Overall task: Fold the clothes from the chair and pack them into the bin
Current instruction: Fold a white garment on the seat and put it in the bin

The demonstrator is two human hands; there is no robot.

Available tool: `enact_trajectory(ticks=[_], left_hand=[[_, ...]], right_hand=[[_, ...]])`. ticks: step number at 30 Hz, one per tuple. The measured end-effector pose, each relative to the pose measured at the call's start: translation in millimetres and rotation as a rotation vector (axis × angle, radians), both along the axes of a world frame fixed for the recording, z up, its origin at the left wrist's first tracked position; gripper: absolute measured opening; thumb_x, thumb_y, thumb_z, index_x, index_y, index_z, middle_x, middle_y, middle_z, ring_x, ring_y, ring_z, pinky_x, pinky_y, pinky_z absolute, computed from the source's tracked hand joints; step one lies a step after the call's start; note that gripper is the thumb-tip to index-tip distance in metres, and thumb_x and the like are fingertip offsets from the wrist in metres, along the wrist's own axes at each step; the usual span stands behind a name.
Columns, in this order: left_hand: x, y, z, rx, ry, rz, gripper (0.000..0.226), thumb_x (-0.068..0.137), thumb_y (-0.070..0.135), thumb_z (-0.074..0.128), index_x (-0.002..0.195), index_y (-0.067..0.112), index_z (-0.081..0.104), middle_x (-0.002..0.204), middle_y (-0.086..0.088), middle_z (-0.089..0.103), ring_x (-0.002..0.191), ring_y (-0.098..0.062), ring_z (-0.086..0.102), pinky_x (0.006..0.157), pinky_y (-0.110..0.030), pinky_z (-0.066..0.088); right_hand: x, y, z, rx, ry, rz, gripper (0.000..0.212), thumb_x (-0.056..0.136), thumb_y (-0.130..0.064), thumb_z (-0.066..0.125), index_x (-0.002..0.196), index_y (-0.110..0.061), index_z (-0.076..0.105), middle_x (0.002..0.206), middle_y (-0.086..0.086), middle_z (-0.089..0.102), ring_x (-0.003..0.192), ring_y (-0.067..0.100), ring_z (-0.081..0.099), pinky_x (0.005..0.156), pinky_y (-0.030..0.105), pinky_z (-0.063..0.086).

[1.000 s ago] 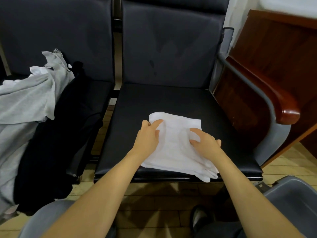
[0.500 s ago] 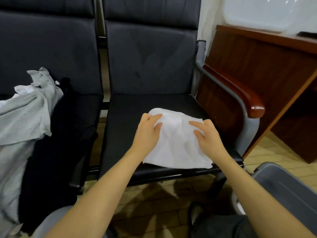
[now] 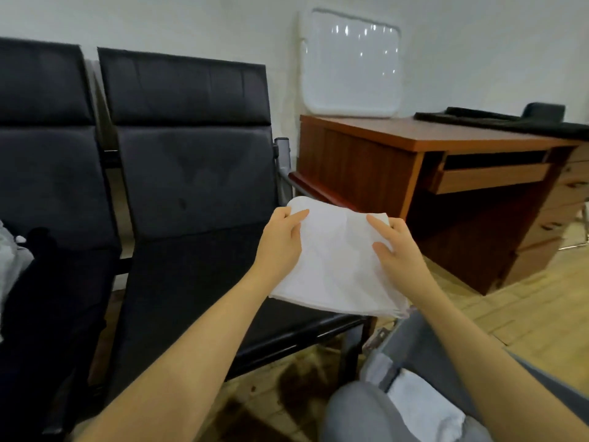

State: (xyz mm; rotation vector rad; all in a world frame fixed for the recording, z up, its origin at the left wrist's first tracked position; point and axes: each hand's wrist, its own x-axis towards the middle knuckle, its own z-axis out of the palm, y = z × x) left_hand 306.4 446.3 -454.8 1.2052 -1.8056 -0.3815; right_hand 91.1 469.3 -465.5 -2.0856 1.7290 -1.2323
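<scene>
A folded white garment (image 3: 338,263) hangs in the air above the right front corner of the black chair seat (image 3: 191,282). My left hand (image 3: 280,244) grips its left edge, thumb on top and fingers underneath. My right hand (image 3: 398,250) grips the right edge the same way. The grey bin (image 3: 411,342) stands on the floor at the lower right, just below the garment's near edge. Inside it lies a white folded cloth (image 3: 424,406). More clothes, black (image 3: 47,298) and grey (image 3: 9,250), are heaped on the left chair.
A wooden desk (image 3: 430,161) stands to the right behind the chair's armrest (image 3: 306,183), with a white tray (image 3: 350,62) leaning on the wall above it. My knee in grey trousers (image 3: 360,409) is beside the bin. The floor is wooden.
Both hands lifted the folded white garment off the seat and carried it right, toward the bin. My view swung up and to the right.
</scene>
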Motion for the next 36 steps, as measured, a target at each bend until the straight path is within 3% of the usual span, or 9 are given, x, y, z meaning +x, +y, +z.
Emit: enact_trajectory(ticks=[3,8,15,17,20,24,29,33,36], left_hand=[[-50.0,-13.0,-11.1,0.021,-0.034,-0.115,0.041,0.101,0.010,0.035,0.141,0.014,0.042,0.139,-0.004,0.039,0.125,-0.016,0.042,0.100,-0.018,0.032],[-138.8,-41.0,-55.5,0.071,-0.105,-0.269,0.047,0.100,0.007,0.036,0.146,0.016,0.033,0.143,-0.003,0.033,0.127,-0.016,0.038,0.092,-0.006,0.024],[-246.8,-63.5,-150.3,0.257,-0.167,-0.409,0.051,0.097,0.004,0.041,0.146,0.018,0.033,0.149,-0.005,0.029,0.134,-0.021,0.034,0.109,-0.023,0.028],[-266.9,-68.5,-182.9,0.312,-0.227,-0.437,0.052,0.097,0.003,0.040,0.147,0.016,0.031,0.152,-0.005,0.024,0.137,-0.021,0.028,0.105,-0.015,0.021],[-294.1,-74.0,-239.6,0.425,-0.340,-0.443,0.054,0.097,0.003,0.041,0.148,0.016,0.028,0.151,-0.001,0.023,0.129,-0.020,0.037,0.092,-0.010,0.026],[-310.3,-69.7,-313.0,0.535,-0.536,-0.452,0.057,0.097,0.005,0.042,0.149,0.018,0.024,0.148,0.003,0.023,0.113,-0.021,0.049,0.094,-0.033,0.044],[-318.1,-67.6,-378.8,0.590,-0.709,-0.469,0.058,0.097,0.004,0.040,0.150,0.016,0.020,0.153,0.000,0.018,0.125,-0.024,0.042,0.104,-0.036,0.038],[-324.0,-73.0,-408.0,0.567,-0.875,-0.487,0.065,0.099,0.008,0.039,0.152,0.021,0.004,0.158,-0.001,0.004,0.134,-0.029,0.030,0.108,-0.037,0.033],[-328.3,-73.4,-410.5,0.623,-1.040,-0.516,0.066,0.101,0.023,0.039,0.151,0.027,-0.003,0.158,0.000,-0.017,0.140,-0.033,0.017,0.113,-0.044,0.025]], right_hand=[[-49.2,4.1,-11.4,0.057,-0.014,-0.061,0.049,0.100,-0.008,0.041,0.147,-0.017,0.033,0.128,-0.007,0.031,0.106,0.003,0.034,0.086,0.008,0.028],[-131.6,9.0,-56.7,0.166,-0.031,-0.166,0.051,0.100,-0.010,0.039,0.148,-0.023,0.026,0.143,-0.007,0.023,0.114,0.006,0.033,0.091,0.008,0.030],[-225.3,15.2,-146.2,0.380,-0.080,-0.280,0.062,0.097,-0.002,0.042,0.150,-0.027,0.021,0.153,0.003,0.013,0.136,0.022,0.025,0.107,0.024,0.024],[-241.1,19.1,-177.3,0.484,-0.072,-0.291,0.065,0.097,-0.002,0.042,0.152,-0.026,0.015,0.155,0.002,0.005,0.137,0.022,0.024,0.101,0.020,0.023],[-259.2,23.8,-235.1,0.657,-0.085,-0.319,0.070,0.097,-0.003,0.042,0.153,-0.024,0.006,0.155,0.000,0.002,0.130,0.024,0.034,0.099,0.022,0.031],[-266.1,33.8,-312.3,0.848,-0.098,-0.322,0.075,0.096,-0.001,0.043,0.152,-0.021,-0.001,0.154,0.006,0.000,0.124,0.025,0.040,0.088,0.016,0.035],[-259.4,45.0,-374.8,1.018,-0.138,-0.362,0.075,0.096,0.002,0.041,0.151,-0.022,-0.004,0.158,0.008,-0.014,0.135,0.029,0.032,0.092,0.023,0.039],[-264.0,40.9,-407.2,1.070,-0.087,-0.397,0.075,0.097,-0.007,0.044,0.151,-0.019,-0.007,0.157,0.009,-0.011,0.123,0.036,0.045,0.096,0.039,0.043],[-266.1,36.7,-416.7,1.097,-0.025,-0.432,0.070,0.099,-0.019,0.044,0.152,-0.020,-0.002,0.157,0.007,-0.004,0.136,0.036,0.027,0.104,0.043,0.037]])
